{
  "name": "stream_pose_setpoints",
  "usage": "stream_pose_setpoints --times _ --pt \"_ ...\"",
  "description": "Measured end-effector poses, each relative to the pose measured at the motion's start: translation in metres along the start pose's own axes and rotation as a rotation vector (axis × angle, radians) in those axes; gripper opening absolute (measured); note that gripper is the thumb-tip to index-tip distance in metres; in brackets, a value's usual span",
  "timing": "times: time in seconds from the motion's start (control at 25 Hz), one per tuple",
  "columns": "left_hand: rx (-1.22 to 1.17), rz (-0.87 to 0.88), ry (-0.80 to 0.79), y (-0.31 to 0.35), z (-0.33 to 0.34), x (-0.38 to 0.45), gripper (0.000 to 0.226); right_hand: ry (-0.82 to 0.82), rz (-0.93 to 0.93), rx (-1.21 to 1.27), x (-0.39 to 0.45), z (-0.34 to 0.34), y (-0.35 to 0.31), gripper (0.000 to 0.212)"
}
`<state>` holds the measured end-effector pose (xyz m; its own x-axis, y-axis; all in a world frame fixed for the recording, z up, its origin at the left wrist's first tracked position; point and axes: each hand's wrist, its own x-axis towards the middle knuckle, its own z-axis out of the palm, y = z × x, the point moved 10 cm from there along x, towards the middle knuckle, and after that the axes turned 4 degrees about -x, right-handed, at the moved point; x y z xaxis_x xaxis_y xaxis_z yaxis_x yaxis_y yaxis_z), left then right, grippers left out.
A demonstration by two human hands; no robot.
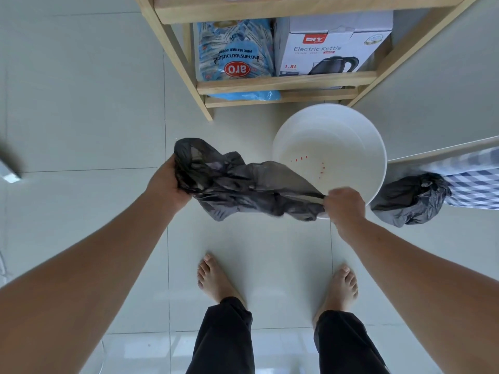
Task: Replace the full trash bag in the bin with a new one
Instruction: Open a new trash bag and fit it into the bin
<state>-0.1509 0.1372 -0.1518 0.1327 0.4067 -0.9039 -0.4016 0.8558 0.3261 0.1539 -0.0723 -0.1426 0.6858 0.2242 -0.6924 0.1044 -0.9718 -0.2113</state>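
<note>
Both arms reached out, left hand (pixel 168 182) and right hand (pixel 344 205) with fingers clamped on the new bag (pixel 243 184), stretching it open beside the empty bin (pixel 372 147).

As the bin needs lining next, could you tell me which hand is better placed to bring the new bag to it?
Probably the right hand: it pinches the new bag just at the bin's near rim, while the left hand holds the other end away from it.

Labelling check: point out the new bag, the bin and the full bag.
new bag (pixel 237 184): head view, crumpled middle.
bin (pixel 328 136): head view, bare inner wall.
full bag (pixel 407 197): head view, bulging side.
</note>
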Motion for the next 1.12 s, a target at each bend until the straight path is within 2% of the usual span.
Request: stream_pose_setpoints --times 0.08,0.16,0.2,0.28,0.32,0.44,0.48,0.56,0.64,0.72,0.8,0.88,1.0,1.08,1.12 --pt "0.120 -0.029 -0.083 -0.008 0.025 -0.010 0.034 -0.181 -0.272 0.080 -0.010 0.017 -0.048 0.056" --pt "0.196 -0.058 -0.180 -0.022 0.059 -0.024 0.046 -0.325 -0.526 0.054 -0.037 0.032 -0.102 0.070" --pt "0.213 -0.069 -0.208 -0.028 0.075 -0.030 0.051 -0.326 -0.613 0.013 -0.047 0.036 -0.122 0.065" --pt "0.223 -0.072 -0.243 -0.036 0.101 -0.033 0.049 -0.233 -0.693 -0.055 -0.053 0.035 -0.147 0.026" --pt "0.223 -0.079 -0.273 -0.039 0.113 -0.036 0.044 -0.164 -0.692 -0.044 -0.050 0.027 -0.151 0.010" --pt "0.399 -0.097 -0.403 -0.042 0.138 -0.046 0.041 -0.106 -0.449 0.295 -0.023 0.000 -0.118 0.012" --pt "0.534 -0.101 -0.440 -0.044 0.142 -0.049 0.043 -0.115 -0.355 0.430 -0.013 -0.013 -0.101 0.010" --pt "0.934 -0.082 -0.468 -0.044 0.143 -0.056 0.045 -0.147 -0.257 0.622 0.000 -0.048 -0.073 0.021" --pt "1.375 0.078 -0.409 -0.032 0.149 -0.058 0.039 -0.142 -0.245 0.718 0.013 -0.089 -0.055 0.027" --pt "1.622 0.260 -0.279 -0.017 0.165 -0.066 0.026 -0.121 -0.272 0.786 0.024 -0.129 -0.040 0.037" --pt "1.556 0.336 -0.140 -0.004 0.183 -0.075 0.027 -0.140 -0.273 0.912 0.030 -0.157 -0.024 0.046" --pt "1.282 0.349 -0.073 0.001 0.199 -0.085 0.029 -0.200 -0.248 1.039 0.036 -0.170 -0.008 0.048" --pt "0.791 0.256 -0.142 -0.016 0.227 -0.101 0.035 -0.183 -0.162 1.128 0.044 -0.181 0.016 0.036" --pt "0.669 0.184 -0.190 -0.043 0.244 -0.108 0.039 -0.195 -0.132 1.206 0.044 -0.190 0.025 0.023" --pt "0.688 0.183 -0.182 -0.056 0.248 -0.106 0.032 -0.190 -0.123 1.202 0.043 -0.192 0.029 0.020"
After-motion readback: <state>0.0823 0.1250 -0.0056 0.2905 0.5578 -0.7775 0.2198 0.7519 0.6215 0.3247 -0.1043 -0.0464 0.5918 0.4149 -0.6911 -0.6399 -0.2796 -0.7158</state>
